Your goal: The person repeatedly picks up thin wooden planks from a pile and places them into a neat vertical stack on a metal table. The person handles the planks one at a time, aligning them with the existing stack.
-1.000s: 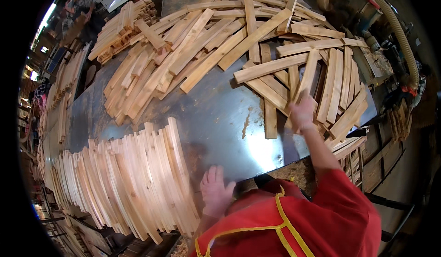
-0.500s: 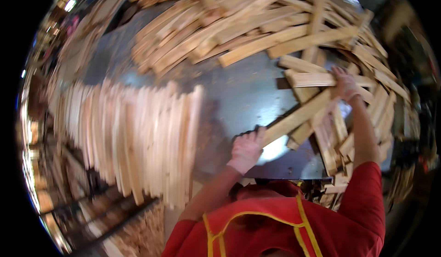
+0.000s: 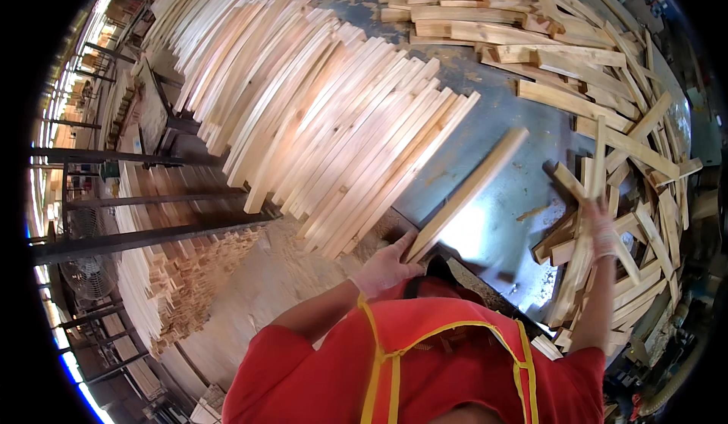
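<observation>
My left hand [image 3: 385, 269], apparently in a thin pale glove, is closed round the near end of a wooden strip [image 3: 472, 192]. The strip slants away to the upper right above the metal tabletop, beside a long row of light strips [image 3: 334, 128] laid side by side. On the right, my right hand [image 3: 599, 228] is over the jumbled pile of wooden strips [image 3: 644, 140], touching a long one that runs toward me [image 3: 578, 269]. Its fingers are blurred, so whether they grip that strip cannot be made out.
The grey metal tabletop [image 3: 497, 147] shows between the row and the pile, with a small wood splinter [image 3: 533, 212] on it. At the lower left stand a stack of cut wood [image 3: 182, 291], dark metal bars [image 3: 144, 244] and a round fan [image 3: 87, 269].
The view has swung left. My right hand has left the held strip and is now over the pile. The strip, now in my left hand alone, has come nearer the row.
</observation>
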Tool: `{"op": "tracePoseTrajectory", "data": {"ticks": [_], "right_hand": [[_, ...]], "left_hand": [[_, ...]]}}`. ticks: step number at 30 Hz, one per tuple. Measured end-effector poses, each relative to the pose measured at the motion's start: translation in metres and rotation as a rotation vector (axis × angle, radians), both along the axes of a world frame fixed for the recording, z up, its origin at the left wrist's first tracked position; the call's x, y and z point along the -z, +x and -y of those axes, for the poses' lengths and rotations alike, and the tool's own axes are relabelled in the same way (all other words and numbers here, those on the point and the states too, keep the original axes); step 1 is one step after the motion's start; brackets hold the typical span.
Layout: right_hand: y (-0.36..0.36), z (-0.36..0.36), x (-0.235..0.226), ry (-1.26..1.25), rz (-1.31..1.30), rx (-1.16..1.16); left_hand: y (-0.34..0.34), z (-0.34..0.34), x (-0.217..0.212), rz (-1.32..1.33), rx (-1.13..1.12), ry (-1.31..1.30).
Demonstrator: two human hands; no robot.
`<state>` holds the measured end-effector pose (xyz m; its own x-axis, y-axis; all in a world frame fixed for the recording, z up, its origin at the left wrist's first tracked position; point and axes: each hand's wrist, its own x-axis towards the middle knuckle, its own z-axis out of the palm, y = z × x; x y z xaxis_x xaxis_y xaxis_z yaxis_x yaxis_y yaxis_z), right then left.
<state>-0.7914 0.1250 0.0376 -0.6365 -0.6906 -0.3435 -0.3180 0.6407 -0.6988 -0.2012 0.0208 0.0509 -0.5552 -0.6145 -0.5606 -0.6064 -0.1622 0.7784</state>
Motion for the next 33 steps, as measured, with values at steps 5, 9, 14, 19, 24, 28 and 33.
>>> {"op": "tracePoseTrajectory", "data": {"ticks": [5,9,14,19,24,28,33], "right_hand": [[0.225,0.082,0.044,0.001,0.177,-0.078],[0.328,0.158,0.020,0.212,-0.039,-0.227],[0.351,0.179,-0.009,0.096,0.352,-0.498],[0.202,0.103,-0.018,-0.043,-0.514,-0.449],[0.032,-0.008,-0.011,0.544,-0.818,-0.231],[-0.013,-0.009,-0.004,0.455,-0.625,-0.362],[0.045,0.071,-0.062,0.265,-0.228,-0.184]], "left_hand": [[0.006,0.026,-0.026,0.052,-0.114,0.139],[0.031,0.022,-0.020,0.211,0.142,-0.839],[0.104,0.021,-0.005,0.222,-0.094,-0.819],[0.206,-0.023,0.040,0.181,-0.582,-0.492],[0.200,-0.036,0.037,-0.049,-1.059,0.351],[0.149,-0.032,0.062,-0.504,-1.248,0.694],[0.166,-0.049,0.061,-0.384,-1.197,0.579]]}}
